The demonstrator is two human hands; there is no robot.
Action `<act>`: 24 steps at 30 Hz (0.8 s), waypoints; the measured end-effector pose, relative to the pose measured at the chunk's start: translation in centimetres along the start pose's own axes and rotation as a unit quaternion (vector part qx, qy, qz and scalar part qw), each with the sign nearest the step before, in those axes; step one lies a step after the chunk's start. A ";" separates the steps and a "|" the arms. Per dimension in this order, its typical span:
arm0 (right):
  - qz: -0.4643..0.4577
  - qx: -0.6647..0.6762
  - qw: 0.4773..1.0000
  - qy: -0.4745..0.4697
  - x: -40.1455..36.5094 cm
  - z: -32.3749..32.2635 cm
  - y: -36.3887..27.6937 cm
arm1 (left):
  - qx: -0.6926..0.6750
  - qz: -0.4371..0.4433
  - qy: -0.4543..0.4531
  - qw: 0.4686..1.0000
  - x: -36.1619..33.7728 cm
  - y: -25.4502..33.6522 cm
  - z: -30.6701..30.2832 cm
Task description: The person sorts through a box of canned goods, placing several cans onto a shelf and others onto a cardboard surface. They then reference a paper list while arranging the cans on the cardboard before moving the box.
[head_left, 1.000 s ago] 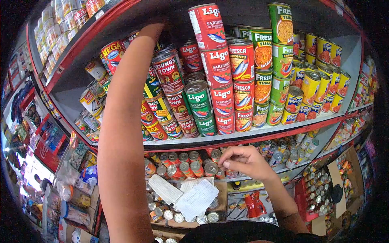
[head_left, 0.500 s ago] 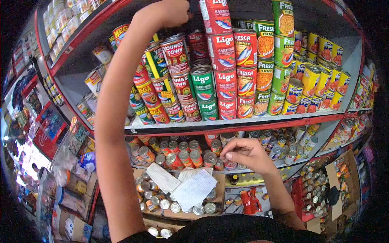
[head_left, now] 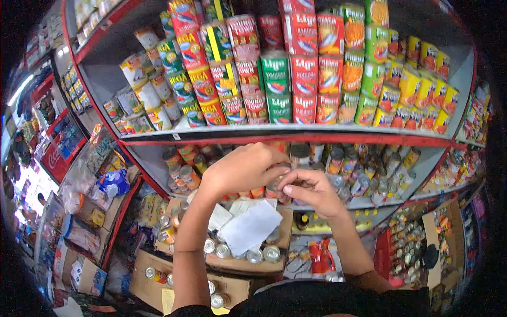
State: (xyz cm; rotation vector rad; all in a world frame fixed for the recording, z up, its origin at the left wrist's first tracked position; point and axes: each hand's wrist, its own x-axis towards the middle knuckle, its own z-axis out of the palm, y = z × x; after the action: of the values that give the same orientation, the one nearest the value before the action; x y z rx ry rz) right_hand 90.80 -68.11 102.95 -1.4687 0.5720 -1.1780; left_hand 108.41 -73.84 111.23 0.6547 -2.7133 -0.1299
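Observation:
My left hand (head_left: 245, 170) and my right hand (head_left: 312, 191) meet in front of the lower shelf. The left one's fingers are bent and closed toward the right one, whose thumb and fingers are pinched together. Whatever may be between the fingertips is hidden. Behind them, cans stand on the lower shelf, partly covered by my hands. Just above is the upper shelf's red edge (head_left: 338, 139), with stacked green Ligo sardine cans (head_left: 278, 109) and red Ligo sardine cans (head_left: 304, 108). Handwritten paper sheets (head_left: 251, 227) lie below my hands on a carton of cans.
Mega cans (head_left: 200, 84), Young's Town cans (head_left: 244, 37) and yellow Argentina cans (head_left: 409, 89) fill the upper shelf. An open cardboard box (head_left: 145, 280) with cans sits low in front. More boxed cans (head_left: 409, 243) stand at the right, beside a red packet (head_left: 322, 256).
My left hand has come down from the top of the can stacks to meet my right hand. The view has tilted downward and shows more of the floor boxes.

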 end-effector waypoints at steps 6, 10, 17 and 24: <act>0.100 0.056 0.990 0.078 -5.4 1.2 8.0 | -0.202 -0.012 -0.127 0.971 -4.2 -1.3 10.1; 0.125 -0.032 0.990 0.063 -11.6 2.1 10.5 | -0.321 -0.037 -0.233 0.917 -5.9 1.2 16.4; 0.183 -0.069 0.968 0.160 -19.7 3.6 10.0 | -0.400 -0.079 -0.229 0.884 -7.6 7.7 21.9; 0.235 -0.092 0.945 0.209 -21.9 2.6 9.8 | -0.423 -0.059 -0.233 0.873 -5.5 9.5 23.7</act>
State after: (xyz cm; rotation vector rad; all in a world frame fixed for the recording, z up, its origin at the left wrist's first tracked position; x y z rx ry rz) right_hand 87.11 -50.88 86.46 -1.1377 1.2787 -1.0697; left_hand 100.67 -62.68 88.92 0.5406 -2.6096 -1.5757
